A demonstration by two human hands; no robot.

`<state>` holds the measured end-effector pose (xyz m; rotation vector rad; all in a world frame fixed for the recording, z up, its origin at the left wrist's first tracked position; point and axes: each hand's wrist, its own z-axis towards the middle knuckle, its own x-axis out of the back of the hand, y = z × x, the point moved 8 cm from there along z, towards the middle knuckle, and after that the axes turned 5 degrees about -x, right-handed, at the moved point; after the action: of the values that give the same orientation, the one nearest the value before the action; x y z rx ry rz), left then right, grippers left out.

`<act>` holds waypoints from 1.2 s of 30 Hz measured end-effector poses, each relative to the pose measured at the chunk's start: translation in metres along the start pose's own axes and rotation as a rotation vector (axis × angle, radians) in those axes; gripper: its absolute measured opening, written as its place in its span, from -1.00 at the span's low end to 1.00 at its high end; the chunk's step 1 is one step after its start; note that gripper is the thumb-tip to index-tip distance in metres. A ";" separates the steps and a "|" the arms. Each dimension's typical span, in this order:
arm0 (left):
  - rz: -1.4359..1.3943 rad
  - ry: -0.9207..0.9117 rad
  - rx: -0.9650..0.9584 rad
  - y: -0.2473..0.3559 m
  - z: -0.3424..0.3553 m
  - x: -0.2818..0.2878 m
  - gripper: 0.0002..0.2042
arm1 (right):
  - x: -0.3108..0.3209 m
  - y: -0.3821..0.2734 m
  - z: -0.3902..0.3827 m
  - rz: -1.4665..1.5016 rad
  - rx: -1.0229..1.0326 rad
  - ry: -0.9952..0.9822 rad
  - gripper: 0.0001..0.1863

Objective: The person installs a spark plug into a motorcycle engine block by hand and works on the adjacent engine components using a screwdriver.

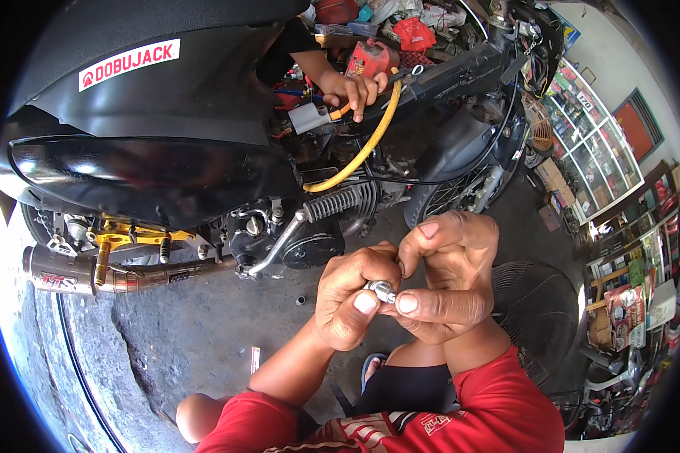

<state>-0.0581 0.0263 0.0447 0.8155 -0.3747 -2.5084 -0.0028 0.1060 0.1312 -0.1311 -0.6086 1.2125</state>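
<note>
A small silver spark plug is pinched between the thumb and curled forefinger of my left hand. My right hand meets it from the other side, its thumb at the plug's tip and its fingers bent round; how much of the plug they cover is hidden. Both hands are raised in front of a black motorcycle, close to its finned engine cylinder. Above them, a thick yellow cable arcs down to the engine.
A co-worker's hand reaches over the frame beside a grey box-shaped part. A black fan grille stands at right, near a glass display case. A small metal socket lies on the concrete floor.
</note>
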 end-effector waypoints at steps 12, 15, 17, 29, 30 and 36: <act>0.001 -0.003 0.012 0.006 0.000 -0.006 -0.72 | 0.004 -0.001 -0.003 0.063 -0.008 0.050 -0.60; -0.004 -0.002 0.018 0.007 0.001 -0.006 -0.71 | 0.005 0.000 -0.003 0.064 0.008 0.037 -0.59; -0.011 -0.002 0.023 0.005 0.001 -0.006 -0.71 | 0.005 0.001 -0.003 0.063 0.018 0.039 -0.59; -0.025 0.013 0.032 0.005 0.000 -0.005 -0.71 | 0.003 0.001 0.000 0.080 0.026 0.029 -0.61; -0.019 0.014 0.028 0.005 0.001 -0.005 -0.71 | 0.003 0.001 -0.001 0.074 0.029 0.029 -0.61; -0.015 0.016 0.030 0.004 -0.001 -0.002 -0.71 | 0.003 0.001 -0.002 0.075 0.019 0.025 -0.62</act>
<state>-0.0540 0.0238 0.0465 0.8519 -0.4027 -2.5139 -0.0024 0.1097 0.1305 -0.1535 -0.5743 1.2874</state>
